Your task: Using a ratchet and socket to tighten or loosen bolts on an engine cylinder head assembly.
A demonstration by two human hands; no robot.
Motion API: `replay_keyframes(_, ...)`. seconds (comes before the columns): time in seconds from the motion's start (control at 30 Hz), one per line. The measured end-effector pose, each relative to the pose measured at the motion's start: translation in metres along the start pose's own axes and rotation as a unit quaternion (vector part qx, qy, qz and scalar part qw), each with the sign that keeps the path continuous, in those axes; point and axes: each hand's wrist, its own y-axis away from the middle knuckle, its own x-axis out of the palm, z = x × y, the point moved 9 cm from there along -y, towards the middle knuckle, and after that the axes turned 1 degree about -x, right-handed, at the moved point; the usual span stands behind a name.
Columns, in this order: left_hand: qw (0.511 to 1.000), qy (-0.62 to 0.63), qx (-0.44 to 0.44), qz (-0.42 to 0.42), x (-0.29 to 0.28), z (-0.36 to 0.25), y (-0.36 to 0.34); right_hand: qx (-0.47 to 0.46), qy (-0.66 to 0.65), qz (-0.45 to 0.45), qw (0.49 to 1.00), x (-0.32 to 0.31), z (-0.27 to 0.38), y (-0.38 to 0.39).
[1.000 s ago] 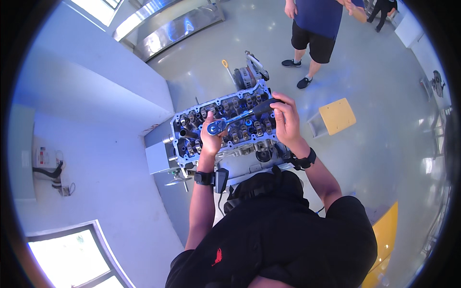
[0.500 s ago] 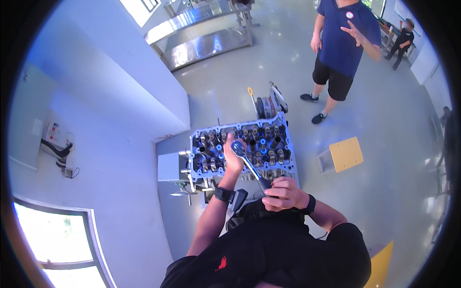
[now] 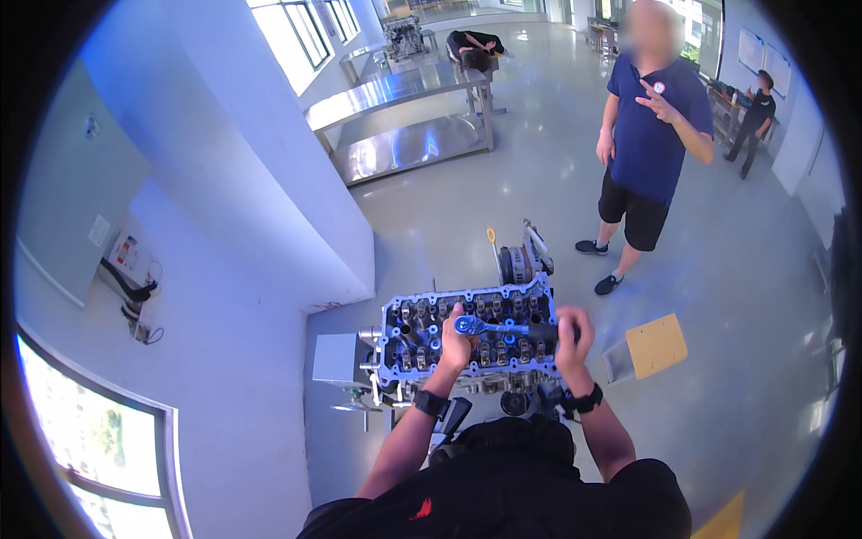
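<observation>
A long-handled ratchet wrench point(image 3: 505, 329) lies nearly level across the top of an engine's cylinder head point(image 3: 388, 346). My left hand point(image 3: 456, 349) is closed at the round ratchet head; whatever sits below it is hidden. At the dark end of the handle, to the right, my right hand point(image 3: 575, 341) wraps its fingers around the grip. Under the tool, rows of valve train parts and dark round bores show inside the pale casting. An alternator point(image 3: 518, 264) and a yellow-ringed dipstick point(image 3: 493, 241) stick out at the engine's far side.
A grey box point(image 3: 339, 357) stands left of the engine, near a white wall corner. To the right is a stool with a yellow top point(image 3: 657, 347). A person in a blue shirt point(image 3: 660, 126) stands beyond it. Steel tables point(image 3: 404, 85) and other people are farther back.
My right hand has swung the wrench handle away from my body, from pointing back toward me to pointing right. My left hand stays at the ratchet head. The view has tilted up.
</observation>
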Motion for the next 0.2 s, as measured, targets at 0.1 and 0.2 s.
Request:
replay_keyframes(0.1, 0.987, 0.068, 0.011, -0.148, -0.021, 0.004, -0.002, -0.238, 0.013, 0.106, 0.965, 0.014, 0.054, 0.038)
replay_keyframes(0.2, 0.995, -0.063, 0.055, -0.048, -0.022, 0.013, -0.012, -0.305, 0.008, 0.209, 0.929, 0.041, 0.098, 0.070)
